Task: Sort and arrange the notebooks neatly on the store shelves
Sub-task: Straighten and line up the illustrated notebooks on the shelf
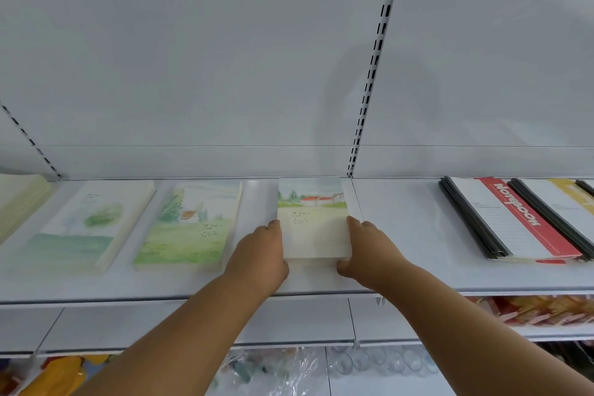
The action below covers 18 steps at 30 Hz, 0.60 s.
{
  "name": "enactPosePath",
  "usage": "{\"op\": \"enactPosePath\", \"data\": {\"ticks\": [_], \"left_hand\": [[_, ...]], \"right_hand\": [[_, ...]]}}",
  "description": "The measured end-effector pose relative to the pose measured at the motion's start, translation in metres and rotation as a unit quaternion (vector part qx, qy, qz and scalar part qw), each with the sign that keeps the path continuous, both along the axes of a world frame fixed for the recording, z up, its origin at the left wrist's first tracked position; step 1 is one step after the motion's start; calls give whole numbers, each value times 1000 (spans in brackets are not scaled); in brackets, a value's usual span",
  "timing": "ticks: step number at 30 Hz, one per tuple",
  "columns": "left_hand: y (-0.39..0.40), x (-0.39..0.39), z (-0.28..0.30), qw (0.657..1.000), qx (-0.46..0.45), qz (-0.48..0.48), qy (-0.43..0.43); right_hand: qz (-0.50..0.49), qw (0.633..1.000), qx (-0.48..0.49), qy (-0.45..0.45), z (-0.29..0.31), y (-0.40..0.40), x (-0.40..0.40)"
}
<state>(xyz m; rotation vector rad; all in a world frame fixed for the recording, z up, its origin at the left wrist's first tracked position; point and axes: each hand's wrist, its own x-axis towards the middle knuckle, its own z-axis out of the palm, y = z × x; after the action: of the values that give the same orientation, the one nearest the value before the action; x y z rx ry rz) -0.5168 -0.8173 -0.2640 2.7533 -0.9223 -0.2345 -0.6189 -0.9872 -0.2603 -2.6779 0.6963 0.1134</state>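
Hands on both flanks of the stack now: the left hand (262, 251) presses against the left edge of the red-roofed notebook stack (313, 219), the right hand (366, 246) against its right edge, fingers running up the sides and thumbs low near the front corners. That reads as a squeeze to square the pile, so the covers line up before it is let go. The stack lies flat on the white shelf (321, 283), its far end close to the back panel, just left of the slotted upright (369, 74).

To its left, a gap, then the green meadow notebooks (189, 225), and further left the pale tree notebooks (80, 225), each pile lying flat in the same direction. So the row is being built by cover design, one pile per picture, with even spacing between. Far right, well apart, the red-striped notebooks (511, 219) with black spines fan slightly, and they look like the next candidates for tidying.

My call: the sorting on this stretch is largely done and this is a final alignment nudge. Pushing unevenly could skew the pile.
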Motion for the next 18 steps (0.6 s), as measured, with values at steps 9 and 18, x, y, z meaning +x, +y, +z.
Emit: {"op": "enactPosePath", "data": {"ticks": [9, 18], "left_hand": [[10, 10, 0, 997, -2, -81, -12], [9, 24, -6, 989, -10, -144, -16]], "right_hand": [[-29, 1000, -6, -9, 5, 10, -3], [-50, 997, -58, 26, 6, 22, 2]]}}
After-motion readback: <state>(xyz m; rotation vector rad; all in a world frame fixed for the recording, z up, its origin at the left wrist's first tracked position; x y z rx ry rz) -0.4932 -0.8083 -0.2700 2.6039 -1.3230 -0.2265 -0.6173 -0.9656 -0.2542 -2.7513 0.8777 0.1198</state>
